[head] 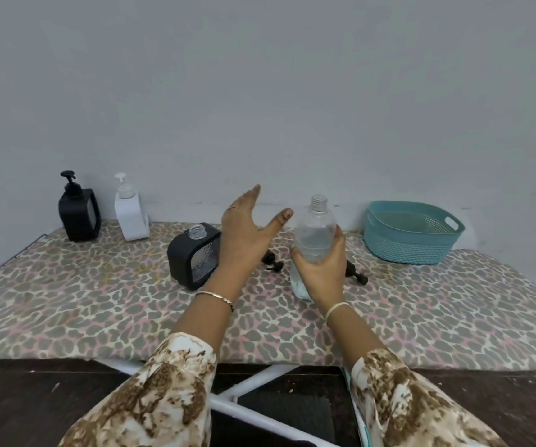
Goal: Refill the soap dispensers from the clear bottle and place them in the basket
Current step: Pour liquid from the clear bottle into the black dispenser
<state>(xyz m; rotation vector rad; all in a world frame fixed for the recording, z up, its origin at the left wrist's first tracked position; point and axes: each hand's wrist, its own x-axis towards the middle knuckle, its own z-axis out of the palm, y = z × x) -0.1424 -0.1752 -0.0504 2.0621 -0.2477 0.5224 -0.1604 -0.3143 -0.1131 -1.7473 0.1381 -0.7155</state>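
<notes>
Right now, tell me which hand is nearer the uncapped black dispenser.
Left. The left hand is spread open just right of the uncapped black dispenser, its wrist crossing in front of it; the right hand grips the clear bottle farther right.

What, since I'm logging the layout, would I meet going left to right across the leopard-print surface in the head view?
In order: black pump dispenser, white dispenser, uncapped black dispenser, left hand, clear bottle, teal basket.

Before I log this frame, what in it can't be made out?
- Head view, clear bottle: lower half largely covered by the right hand; liquid level unclear.
- Head view, black pump parts: partly hidden behind the left hand and right hand.
- Head view, basket: floor hidden by its near wall.
</notes>
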